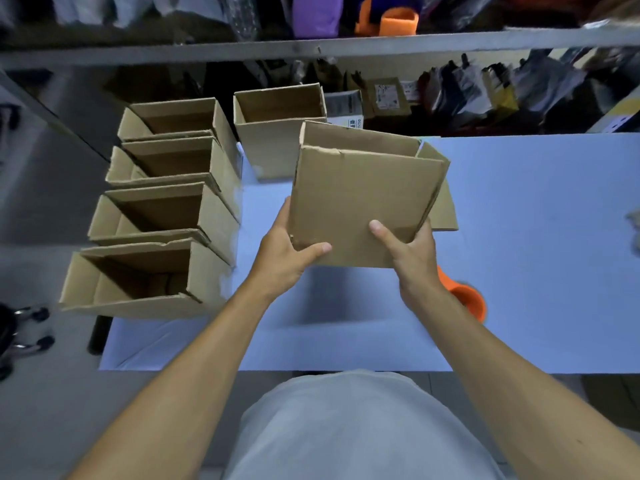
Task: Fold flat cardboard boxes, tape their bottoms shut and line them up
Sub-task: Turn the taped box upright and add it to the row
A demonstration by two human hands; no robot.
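A brown cardboard box [360,199], partly opened out, is held up above the pale blue table [536,254]. My left hand [287,254] grips its lower left corner with the thumb on the near face. My right hand [412,258] grips the lower right corner, thumb on the same face. Several folded, open-topped boxes [166,216] stand in a column along the table's left edge, and one more box [273,133] stands behind them. A flat piece of cardboard [445,209] lies on the table behind the held box.
An orange tape dispenser [465,299] lies on the table under my right forearm. A grey shelf [311,46] runs across the back, with packaged goods above and below it. Chair castors [31,327] show on the floor at the left.
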